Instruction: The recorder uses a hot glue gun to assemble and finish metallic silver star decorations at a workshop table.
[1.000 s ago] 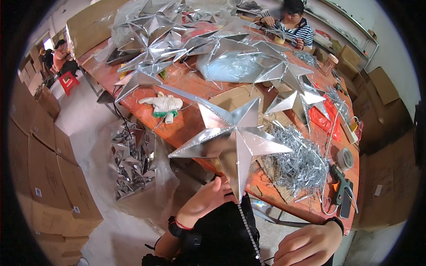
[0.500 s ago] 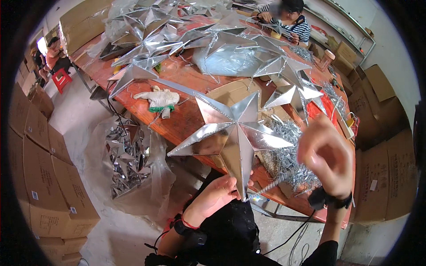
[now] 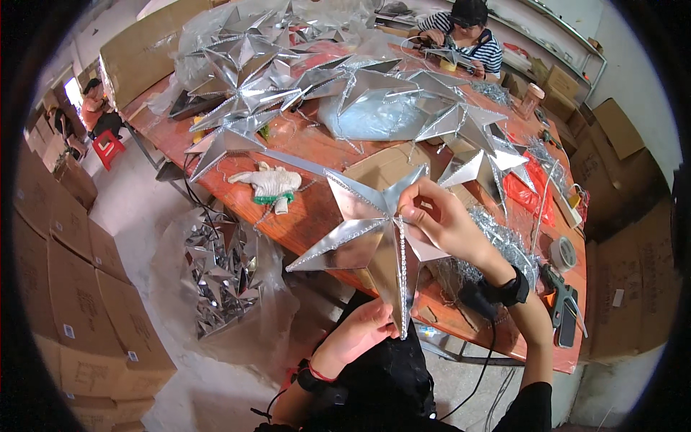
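A large shiny silver star [image 3: 345, 243] with folded, raised points is held up over the table's near edge. My left hand [image 3: 360, 335] grips it by its lowest point, fingers closed around the tip. My right hand [image 3: 446, 223] is at the star's centre, thumb and forefinger pinched at the upper end of a silver beaded strand [image 3: 403, 270]. This strand lies along the ridge of the lowest point, from centre to tip. My right hand covers much of the star's right-hand point.
More silver stars [image 3: 237, 90] crowd the far side of the red-brown table [image 3: 309, 223]. A white knit glove [image 3: 266, 183], tinsel [image 3: 515, 241] and a glue gun [image 3: 554, 295] lie nearer. A bag of silver pieces [image 3: 223, 281] stands on the floor. A co-worker [image 3: 468, 43] sits opposite.
My right hand has come in from the right to the star's centre. The strand, which hung off to the right of the lower tip, now runs up the ridge.
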Demonstrator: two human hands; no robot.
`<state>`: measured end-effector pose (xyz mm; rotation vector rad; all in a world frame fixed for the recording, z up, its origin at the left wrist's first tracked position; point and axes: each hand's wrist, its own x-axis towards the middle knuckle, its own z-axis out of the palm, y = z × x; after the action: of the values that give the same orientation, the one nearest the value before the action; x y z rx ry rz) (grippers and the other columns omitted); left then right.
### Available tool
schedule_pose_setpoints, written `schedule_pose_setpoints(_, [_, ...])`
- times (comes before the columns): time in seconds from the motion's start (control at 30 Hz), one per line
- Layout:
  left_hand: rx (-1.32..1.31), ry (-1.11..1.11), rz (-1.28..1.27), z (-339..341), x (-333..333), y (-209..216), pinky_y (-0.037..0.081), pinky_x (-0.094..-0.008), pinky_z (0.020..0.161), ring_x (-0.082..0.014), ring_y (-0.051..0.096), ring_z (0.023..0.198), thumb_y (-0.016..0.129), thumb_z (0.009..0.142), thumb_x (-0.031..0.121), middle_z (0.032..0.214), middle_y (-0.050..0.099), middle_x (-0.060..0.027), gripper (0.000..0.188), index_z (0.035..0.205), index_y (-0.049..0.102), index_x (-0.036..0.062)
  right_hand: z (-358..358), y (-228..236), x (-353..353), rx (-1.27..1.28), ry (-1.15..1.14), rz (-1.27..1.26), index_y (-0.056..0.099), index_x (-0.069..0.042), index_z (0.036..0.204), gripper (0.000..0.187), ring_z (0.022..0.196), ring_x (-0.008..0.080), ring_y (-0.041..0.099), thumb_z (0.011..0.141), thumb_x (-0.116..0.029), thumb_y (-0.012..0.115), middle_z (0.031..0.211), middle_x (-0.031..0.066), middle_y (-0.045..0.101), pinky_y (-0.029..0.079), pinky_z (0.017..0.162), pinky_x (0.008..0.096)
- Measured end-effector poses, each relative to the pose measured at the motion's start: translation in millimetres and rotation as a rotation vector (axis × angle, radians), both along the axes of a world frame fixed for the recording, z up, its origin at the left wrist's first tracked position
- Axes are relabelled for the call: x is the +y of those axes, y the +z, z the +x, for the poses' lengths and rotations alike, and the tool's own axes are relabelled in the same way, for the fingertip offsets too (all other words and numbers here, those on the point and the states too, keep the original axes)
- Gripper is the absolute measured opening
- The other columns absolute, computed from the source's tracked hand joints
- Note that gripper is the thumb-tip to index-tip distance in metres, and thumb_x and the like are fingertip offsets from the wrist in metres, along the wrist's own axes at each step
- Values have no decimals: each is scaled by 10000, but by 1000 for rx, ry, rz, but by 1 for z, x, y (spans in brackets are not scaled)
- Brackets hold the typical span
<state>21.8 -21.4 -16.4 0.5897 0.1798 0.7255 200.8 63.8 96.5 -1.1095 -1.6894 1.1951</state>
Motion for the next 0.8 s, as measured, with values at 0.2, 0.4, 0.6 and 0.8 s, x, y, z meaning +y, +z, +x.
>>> schedule_pose_setpoints(0.2, [27,0,-4,0,1,-5,379,-243,773,-70,474,890,505,916,356,1236,509,-54,519,1304,418,22,0,-4,1,-53,-37,118,559,-4,955,105,889,115,542,866,-55,583,925,42,552,462,780,262])
schedule_pose_setpoints(0.4, [334,3,54,-15,4,8,416,-212,687,-73,499,831,486,943,272,1081,565,-36,285,1102,518,38,-1,-16,6,-131,-86,373,600,-14,921,103,715,126,549,838,-73,616,836,59,553,448,630,262])
schedule_pose_setpoints(0.6, [800,903,659,-37,-3,52,437,-231,695,-105,548,759,446,928,67,867,589,-48,96,949,524,14,-2,-15,4,-161,-104,430,615,-21,909,109,680,144,543,822,-86,625,814,68,545,443,608,266])
schedule_pose_setpoints(0.8, [1021,1035,1389,-25,25,89,347,-370,947,-273,532,1021,516,812,-2,1097,608,-89,274,1076,579,39,1,-16,5,-196,-73,408,595,0,926,114,747,91,524,839,-70,619,852,41,531,440,636,235])
